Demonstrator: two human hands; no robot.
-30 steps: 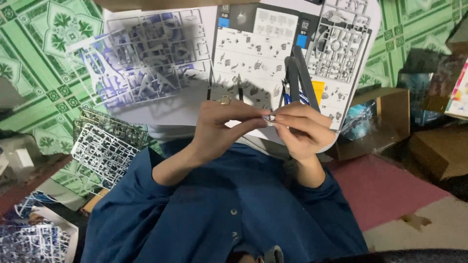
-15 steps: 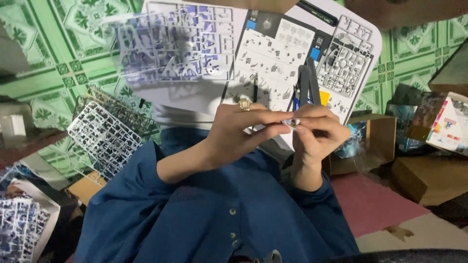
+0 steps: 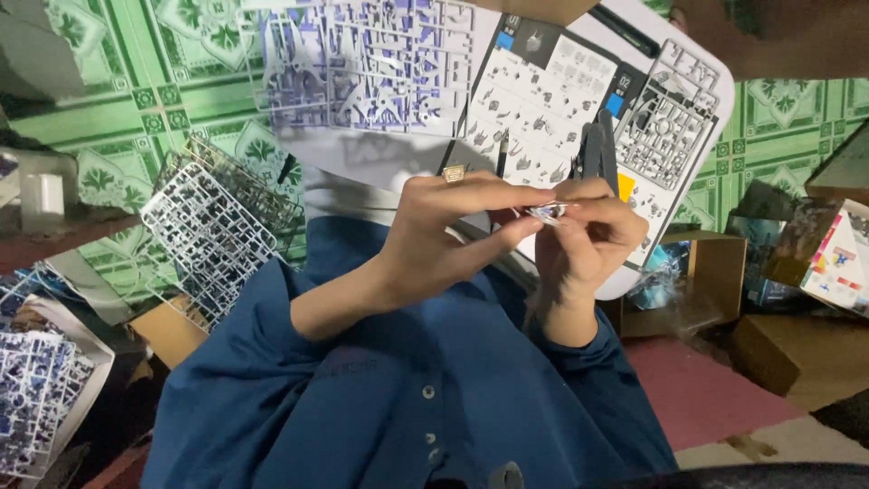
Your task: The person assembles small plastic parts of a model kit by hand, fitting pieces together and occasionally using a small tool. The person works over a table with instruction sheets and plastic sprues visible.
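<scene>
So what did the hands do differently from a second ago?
Not much. Both hands, left hand and right hand, still pinch the small grey part between their fingertips. The view drifted, so the white table and instruction sheet sit higher right.

A home hobby corner is seen: green patterned floor tiles at ten o'clock, plastic model-kit part frames at nine, an instruction sheet at twelve, cardboard boxes stacked at three.
</scene>
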